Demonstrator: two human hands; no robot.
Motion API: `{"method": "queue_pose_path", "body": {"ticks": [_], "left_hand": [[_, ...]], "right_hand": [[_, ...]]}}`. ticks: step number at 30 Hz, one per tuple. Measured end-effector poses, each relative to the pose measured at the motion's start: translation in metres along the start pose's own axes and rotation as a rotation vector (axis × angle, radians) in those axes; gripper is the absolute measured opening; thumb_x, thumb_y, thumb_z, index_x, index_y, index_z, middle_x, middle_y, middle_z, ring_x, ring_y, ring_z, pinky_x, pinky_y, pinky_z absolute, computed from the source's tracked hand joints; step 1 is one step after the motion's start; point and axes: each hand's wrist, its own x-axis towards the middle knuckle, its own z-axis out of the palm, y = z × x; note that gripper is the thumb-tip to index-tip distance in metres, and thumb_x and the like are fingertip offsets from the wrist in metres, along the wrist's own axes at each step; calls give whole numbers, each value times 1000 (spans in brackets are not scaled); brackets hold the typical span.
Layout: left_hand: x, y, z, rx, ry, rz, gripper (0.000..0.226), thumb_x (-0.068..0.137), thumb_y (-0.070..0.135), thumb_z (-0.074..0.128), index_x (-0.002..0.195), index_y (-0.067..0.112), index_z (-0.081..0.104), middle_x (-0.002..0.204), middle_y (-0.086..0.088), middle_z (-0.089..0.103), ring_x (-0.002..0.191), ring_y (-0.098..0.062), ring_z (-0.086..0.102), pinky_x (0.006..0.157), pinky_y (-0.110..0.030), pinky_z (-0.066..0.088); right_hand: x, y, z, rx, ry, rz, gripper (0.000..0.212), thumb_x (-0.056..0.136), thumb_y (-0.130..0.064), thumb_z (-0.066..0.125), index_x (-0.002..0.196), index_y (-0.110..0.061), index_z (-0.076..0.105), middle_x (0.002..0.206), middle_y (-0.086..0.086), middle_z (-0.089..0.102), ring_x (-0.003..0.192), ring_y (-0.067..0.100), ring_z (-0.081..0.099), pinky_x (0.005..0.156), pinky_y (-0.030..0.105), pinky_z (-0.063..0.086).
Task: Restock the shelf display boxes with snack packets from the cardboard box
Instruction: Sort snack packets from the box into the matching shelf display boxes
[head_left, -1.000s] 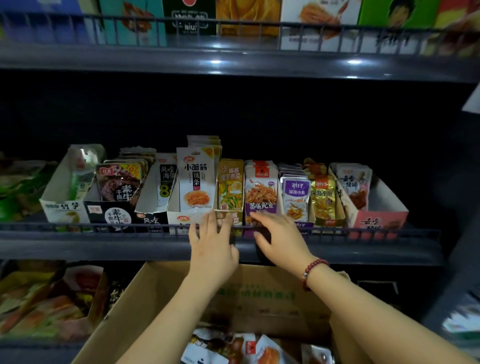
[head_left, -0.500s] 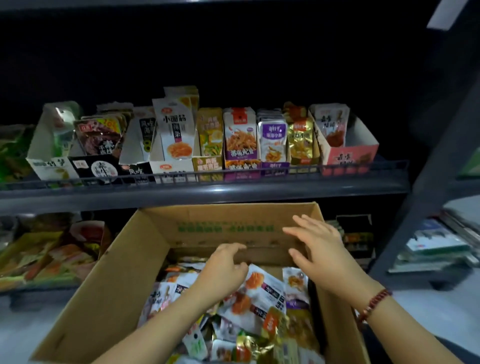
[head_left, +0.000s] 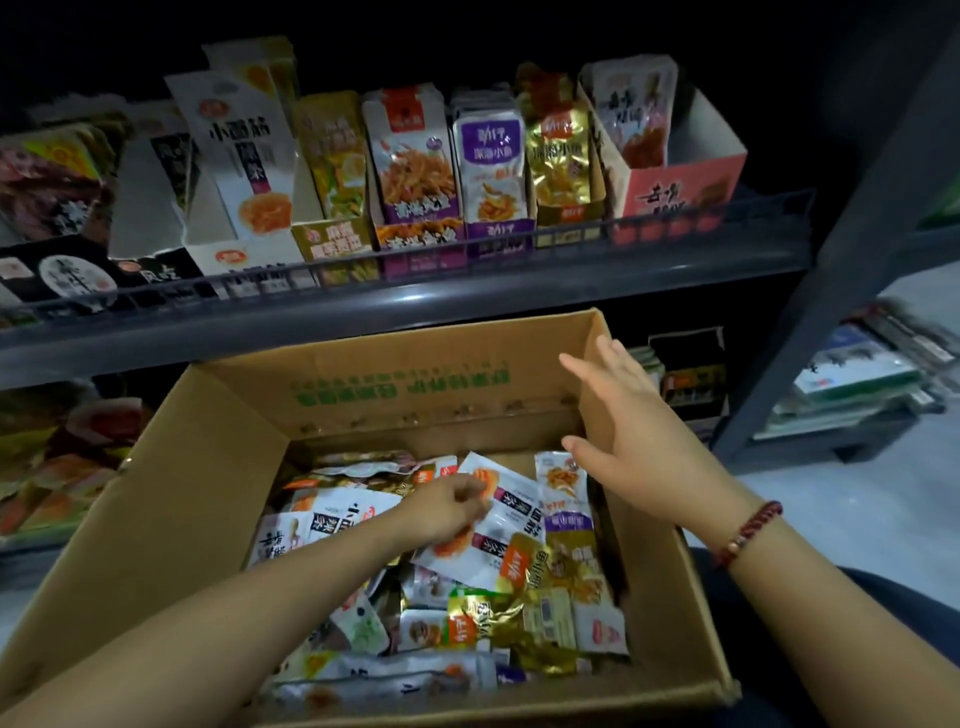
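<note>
Head view: the left hand (head_left: 449, 506) curls its fingers onto a white packet (head_left: 501, 519) atop the heap in the box (head_left: 171, 499), the right hand (head_left: 623, 431) hovers spread; packets look light, floppy, slick, best pinched at a sealed edge.

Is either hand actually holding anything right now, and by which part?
The left hand pinches a white snack packet at its upper left edge, inside the cardboard box. The right hand holds nothing; its fingers are spread above the box.
</note>
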Motion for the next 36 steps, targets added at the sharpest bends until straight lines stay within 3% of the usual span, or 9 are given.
{"method": "queue_pose_path", "body": {"ticks": [3,6,9,15,18,23,25,29,36], "left_hand": [[22,-8,13,215,-87,27,61,96,50,50,145,16,38,144,-13,44,127,-29,48,99,-38,41],[38,-11,15,432,-76,55,73,98,56,38,155,17,16,163,-7,4,150,-25,8,120,-44,12],[46,-14,15,618,-84,135,61,102,51,22,156,24,9,164,1,1,150,-14,0,117,-45,-9],[50,-18,7,580,-6,142,51,104,46,17,146,27,39,132,-7,53,132,-23,40,101,-40,19],[49,-30,8,588,-73,175,45,104,43,25,111,21,63,97,-4,46,111,-24,46,89,-35,25],[59,-35,3,321,-134,178,25,100,40,47,78,31,56,108,-4,51,111,-25,50,100,-34,39],[59,-30,-1,292,-202,130,20,97,41,52,92,24,60,108,-4,54,106,-23,54,95,-34,43],[55,-19,-12,239,-333,-3,53,92,53,55,130,17,50,108,-4,55,98,-19,55,79,-27,41],[40,-8,-12,375,-450,18,48,86,42,69,127,19,57,128,3,54,116,-13,53,94,-23,42]], "right_hand": [[6,0,-3,16,-9,-5,74,91,-27,61,149,-36,17,160,-6,-7,142,0,-14,107,20,0],[11,0,-3,34,-9,-5,72,91,-27,61,149,-35,20,160,-5,-6,144,2,-11,108,23,2],[11,1,-3,55,1,-7,69,91,-27,60,148,-36,23,160,-7,-4,144,2,-11,108,22,3],[11,5,-2,28,-14,9,70,91,-28,60,149,-34,22,160,-6,-4,144,1,-11,107,19,1],[11,5,-1,31,-2,16,69,91,-28,60,148,-34,22,160,-8,-3,144,0,-10,106,17,0],[12,6,1,37,17,21,68,91,-27,60,148,-34,24,160,-9,1,143,-2,-9,108,16,0],[12,6,1,41,17,26,68,91,-27,60,147,-34,25,160,-10,2,143,-2,-8,108,17,0],[12,6,1,41,19,30,67,90,-27,61,147,-34,25,160,-9,3,143,-2,-8,108,17,1],[11,5,1,31,15,27,67,91,-28,60,147,-35,25,160,-9,2,144,-1,-9,108,17,0]]}}
